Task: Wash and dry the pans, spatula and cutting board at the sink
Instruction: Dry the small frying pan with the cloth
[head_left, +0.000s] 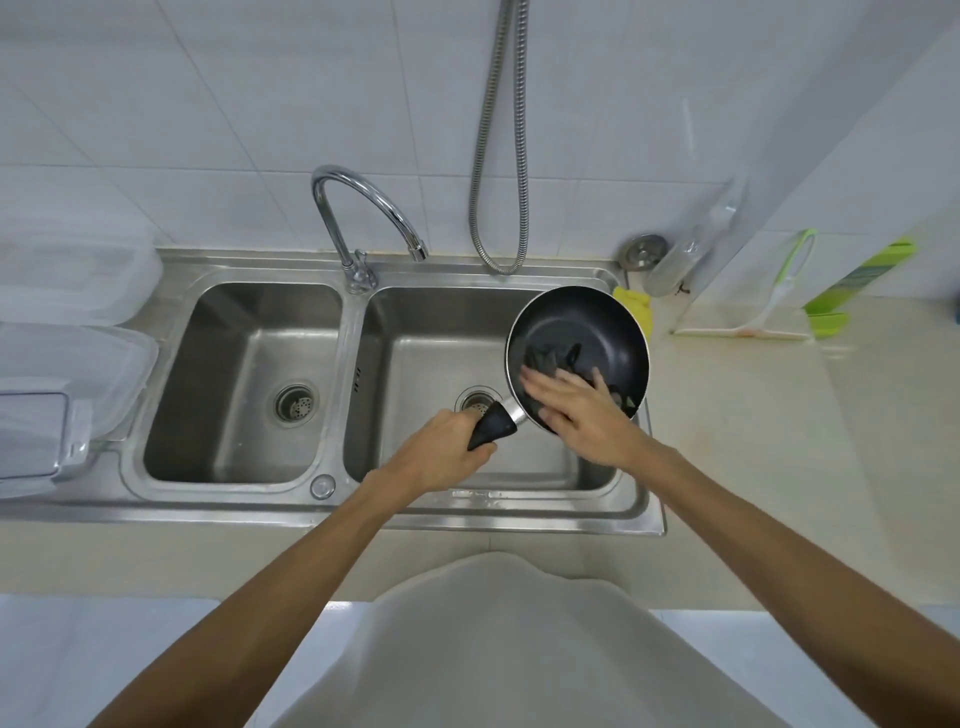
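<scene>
A: How far along is this?

B: Early or midway, I'm guessing. The left hand (441, 449) is gripping the pan (576, 322) by its handle over the right basin (431, 353). The right hand (576, 410), fingers flat, is pressing a dark cloth (541, 358) inside it.

A: What's remaining?

B: Only 1 pan is showing, so likely most of it.

Beige countertop (779, 467) is carrying a steel dbl sink (363, 512) set into it, left basin (239, 384) & right basin (431, 358) sitting side by side. Faucet (358, 270) is standing on the back rim btwn them. Clear plastic containers (78, 374) are sitting at far left, overlapping the sink's edge. Yellow sponge (634, 301) is resting at the back-right corner. White board (717, 326) is lying flat on the counter at right, w/ a green-handled tool (777, 296) resting its tip on it.
</scene>
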